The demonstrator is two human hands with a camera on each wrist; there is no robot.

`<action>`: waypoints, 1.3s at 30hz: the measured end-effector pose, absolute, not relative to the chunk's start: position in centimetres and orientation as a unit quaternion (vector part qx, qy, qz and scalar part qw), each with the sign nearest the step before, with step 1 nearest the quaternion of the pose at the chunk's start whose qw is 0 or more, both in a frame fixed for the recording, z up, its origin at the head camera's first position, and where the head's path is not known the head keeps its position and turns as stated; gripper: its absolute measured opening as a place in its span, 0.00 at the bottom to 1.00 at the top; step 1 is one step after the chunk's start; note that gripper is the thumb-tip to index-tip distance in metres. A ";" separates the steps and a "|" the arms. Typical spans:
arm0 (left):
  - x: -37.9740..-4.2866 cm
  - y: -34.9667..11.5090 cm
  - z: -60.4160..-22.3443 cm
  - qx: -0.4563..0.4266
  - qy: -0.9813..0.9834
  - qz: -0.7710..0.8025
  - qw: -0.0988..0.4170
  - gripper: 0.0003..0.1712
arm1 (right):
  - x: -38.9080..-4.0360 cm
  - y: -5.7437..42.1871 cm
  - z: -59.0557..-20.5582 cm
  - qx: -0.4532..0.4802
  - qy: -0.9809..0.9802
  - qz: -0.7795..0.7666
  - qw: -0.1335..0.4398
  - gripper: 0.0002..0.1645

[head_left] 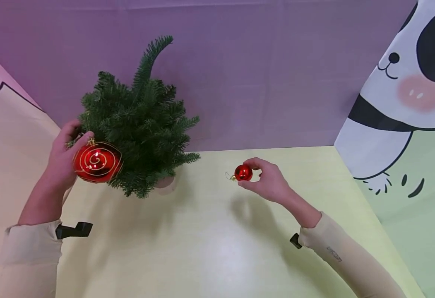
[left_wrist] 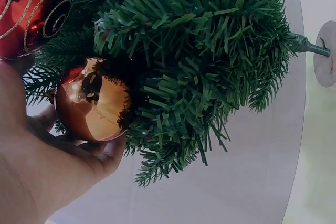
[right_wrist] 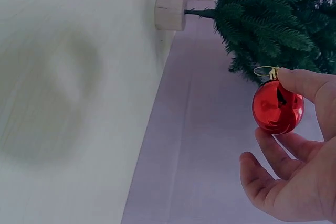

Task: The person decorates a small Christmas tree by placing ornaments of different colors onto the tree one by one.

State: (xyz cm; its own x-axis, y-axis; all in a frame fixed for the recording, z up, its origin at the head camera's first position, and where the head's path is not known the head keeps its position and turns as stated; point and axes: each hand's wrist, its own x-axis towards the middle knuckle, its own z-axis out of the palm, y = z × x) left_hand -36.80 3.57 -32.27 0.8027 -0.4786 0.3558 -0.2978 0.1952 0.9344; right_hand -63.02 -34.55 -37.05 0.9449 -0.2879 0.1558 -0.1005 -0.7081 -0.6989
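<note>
My left hand (head_left: 61, 155) is at the left side of a small green Christmas tree (head_left: 139, 124). In the left wrist view its fingers curl round a shiny gold bauble (left_wrist: 94, 100) against the branches; the head view largely hides this bauble. A large red bauble with gold swirls (head_left: 97, 162) hangs close by the thumb, in front of the tree. Out to the right, my right hand (head_left: 269, 180) pinches a smaller plain red bauble (head_left: 243, 172) between thumb and fingers, above the table. Its gold cap and wire loop (right_wrist: 265, 71) point toward the tree.
The tree stands on a pale round base (head_left: 165, 185) at the back of the light yellow table (head_left: 202, 248). Behind it rises a purple cloth backdrop (head_left: 258, 82). A panda-printed cloth (head_left: 388, 124) flanks the table on the right, and a pale pink cloth (head_left: 8, 165) on the left.
</note>
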 end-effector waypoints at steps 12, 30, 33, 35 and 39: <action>-36.9 3.4 -32.6 0.622 -0.295 -0.056 0.724 0.10 | -62.8 -33.8 -35.8 -0.913 0.071 -0.134 0.380 0.25; -37.5 3.6 -32.3 0.595 -0.304 -0.070 0.741 0.10 | -62.1 -33.2 -32.7 -0.899 0.044 -0.160 0.406 0.28; -37.3 3.6 -32.3 0.597 -0.306 -0.067 0.739 0.10 | -62.0 -33.0 -32.1 -0.895 0.045 -0.165 0.413 0.27; -37.3 3.6 -32.4 0.606 -0.305 -0.063 0.732 0.11 | -62.0 -32.9 -31.8 -0.892 0.044 -0.167 0.418 0.26; -37.2 3.7 -32.3 0.618 -0.306 -0.058 0.722 0.12 | -61.8 -32.7 -31.3 -0.886 0.042 -0.172 0.429 0.25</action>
